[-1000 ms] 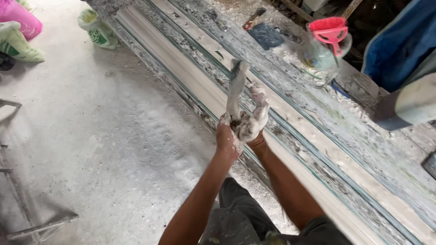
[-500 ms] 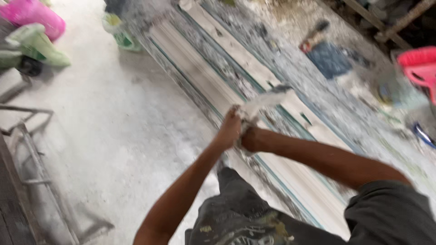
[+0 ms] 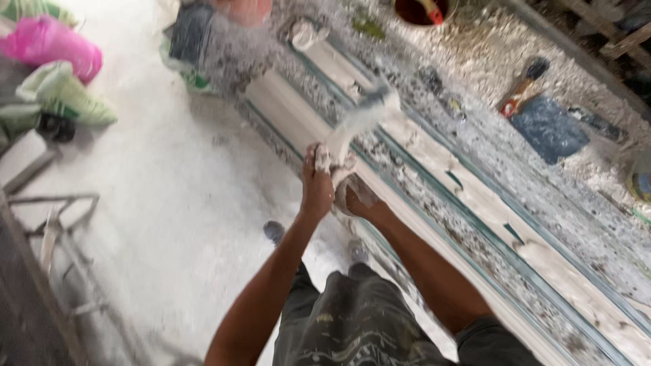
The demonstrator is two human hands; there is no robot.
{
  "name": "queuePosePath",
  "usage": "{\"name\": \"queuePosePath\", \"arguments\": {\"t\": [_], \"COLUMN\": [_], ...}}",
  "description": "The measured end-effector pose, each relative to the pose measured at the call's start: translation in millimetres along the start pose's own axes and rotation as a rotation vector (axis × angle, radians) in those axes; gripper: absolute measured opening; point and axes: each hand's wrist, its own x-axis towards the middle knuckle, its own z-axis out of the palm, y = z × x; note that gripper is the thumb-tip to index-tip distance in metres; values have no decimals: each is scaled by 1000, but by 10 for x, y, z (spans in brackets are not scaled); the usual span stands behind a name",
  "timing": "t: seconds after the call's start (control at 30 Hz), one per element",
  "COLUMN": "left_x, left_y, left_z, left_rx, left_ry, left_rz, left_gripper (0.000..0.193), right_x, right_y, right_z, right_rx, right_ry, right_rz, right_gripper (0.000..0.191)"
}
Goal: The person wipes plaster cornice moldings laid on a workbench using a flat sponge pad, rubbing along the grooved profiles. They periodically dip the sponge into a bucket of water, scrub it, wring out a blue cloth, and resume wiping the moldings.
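Both hands are clasped together over the bench edge: left hand (image 3: pixel 317 181) is wrapped around the lower end of a plaster-coated tool (image 3: pixel 357 122), right hand (image 3: pixel 352 196) is closed just beside and under it, also gripping the same end. The tool is blurred; its kind cannot be told, only that a pale, flat-looking length is angled up and away from the hands over the long white moulding (image 3: pixel 434 203). The moulding is laid lengthwise in a plaster-spattered form on the bench (image 3: pixel 488 61), with teal edge strips seen alongside. Fingers and knuckles are smeared with white plaster. Further back on the bench a brush with a reddish handle (image 3: pixel 521 89) and a dark blue cloth (image 3: pixel 548 129) are seen, well apart from the hands. On the dusty floor (image 3: pixel 169 203) to the left a pink bag (image 3: pixel 51 54) and a green-and-white sack (image 3: pixel 68 95) are lying
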Motion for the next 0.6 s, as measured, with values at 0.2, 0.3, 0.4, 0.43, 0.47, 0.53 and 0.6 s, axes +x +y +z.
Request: {"name": "queuePosePath", "arguments": {"t": [0.2,0.3,0.4,0.43,0.47,0.53,0.6], "left_x": [438,830,1235,1271,1395,1903,2150], "left_y": [-494,-284,-64,7,62,115,159], "left_z": [-290,-668,-1031,-1198,-1369,-1609,-1917], "left_rx": [-473,-511,-491,-348,-209,-110,-146], "left_ry": [100,141,47,109,150,134,108], "left_rz": [-361,-452,-175,-191,-189,-72,46], "left_gripper": [33,33,32,37,43,53,65], "right_x": [1123,1498,2029,2159,2315,2675,2811], "right_y": [-112,-44,252,416,545,661,897], "right_z": [60,178,496,663,797,952,1151], "right_rx": [409,526,562,580,368,-103,-546], "right_ry": [260,290,190,108,217,387,590], "right_rz": [-257,-351,-378,-374,-384,-431,-412], "right_gripper": [38,37,36,33,33,36,39]}}
